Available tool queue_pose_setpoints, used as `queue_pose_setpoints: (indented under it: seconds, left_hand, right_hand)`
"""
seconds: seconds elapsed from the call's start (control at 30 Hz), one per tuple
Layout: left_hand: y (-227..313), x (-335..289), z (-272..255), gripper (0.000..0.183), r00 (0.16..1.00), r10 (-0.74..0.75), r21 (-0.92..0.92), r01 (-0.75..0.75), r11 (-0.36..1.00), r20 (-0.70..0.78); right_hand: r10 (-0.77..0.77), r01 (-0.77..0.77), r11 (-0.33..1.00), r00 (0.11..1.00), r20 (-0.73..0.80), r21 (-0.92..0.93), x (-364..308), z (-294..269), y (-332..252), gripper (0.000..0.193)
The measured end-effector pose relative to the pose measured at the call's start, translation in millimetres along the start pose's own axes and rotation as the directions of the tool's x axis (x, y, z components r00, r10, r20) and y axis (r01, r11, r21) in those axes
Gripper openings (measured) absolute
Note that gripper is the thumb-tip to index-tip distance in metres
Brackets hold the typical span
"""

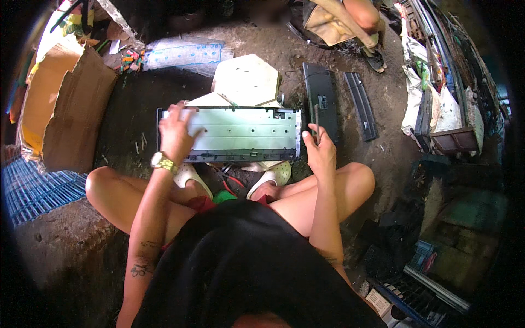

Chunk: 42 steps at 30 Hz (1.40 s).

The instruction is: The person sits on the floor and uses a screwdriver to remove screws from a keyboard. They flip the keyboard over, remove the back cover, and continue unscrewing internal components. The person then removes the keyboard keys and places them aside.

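A long keyboard-like casing (246, 130) lies across in front of me, a pale metal plate with small holes inside a black frame. Over its left end is my left hand (178, 132), fingers spread, with a gold watch on the wrist. Just off the right end, my right hand (322, 156) is closed on a thin rod-like tool (316, 116) that points away from me. The tool's lower end is hidden in the hand. Under the casing, a white many-sided board (246, 79) shows at the far side.
A black panel (321, 101) and a narrow dark strip (361, 104) lie to the right. Clear plastic sheets (186, 56) are at the far left, near a cardboard box (76, 109). Red-handled pliers (234, 183) lie between my feet. Another person's leg (363, 16) shows at the far right.
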State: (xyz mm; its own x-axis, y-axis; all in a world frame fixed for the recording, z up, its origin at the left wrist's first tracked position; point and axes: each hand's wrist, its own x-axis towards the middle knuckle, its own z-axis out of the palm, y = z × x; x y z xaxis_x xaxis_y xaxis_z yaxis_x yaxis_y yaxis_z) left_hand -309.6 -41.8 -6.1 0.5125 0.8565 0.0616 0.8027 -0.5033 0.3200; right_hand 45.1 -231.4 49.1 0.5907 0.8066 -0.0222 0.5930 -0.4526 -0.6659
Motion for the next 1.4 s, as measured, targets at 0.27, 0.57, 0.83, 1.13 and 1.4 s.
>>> queue_pose_setpoints:
  seconds: [0.27, 0.57, 0.83, 1.13, 1.4]
  left_hand:
    - [-35.7, 6.4, -14.2, 0.094, 0.697, -0.693, -0.730, 0.569, 0.377, 0.185]
    - [-47.0, -4.9, -85.0, 0.084, 0.917, -0.383, -0.994, 0.092, -0.061, 0.108]
    - [-30.9, -32.1, 4.2, 0.072, 0.781, -0.551, -0.853, 0.475, 0.218, 0.295]
    - [-14.5, -29.9, -28.6, 0.050, 0.832, -0.529, -0.944, 0.291, 0.156, 0.169]
    - [-8.4, -6.9, -75.0, 0.059, 0.778, -0.612, -0.967, 0.242, 0.083, 0.142]
  right_hand:
    - [0.419, -0.415, 0.907, 0.883, 0.210, -0.066, 34.9, 40.9, 24.7, 0.057]
    - [0.292, -0.404, 0.448, 0.909, 0.296, 0.798, 16.1, -56.6, 13.1, 0.084]
    - [0.546, -0.487, 0.835, 0.793, 0.271, -0.257, 19.8, 15.7, 56.0, 0.085]
    - [0.467, -0.465, 0.879, 0.884, 0.012, 0.103, 14.7, -18.5, 19.9, 0.065]
    - [0.199, -0.213, 0.942, 0.977, 0.077, 0.259, 16.7, -39.8, -23.4, 0.066]
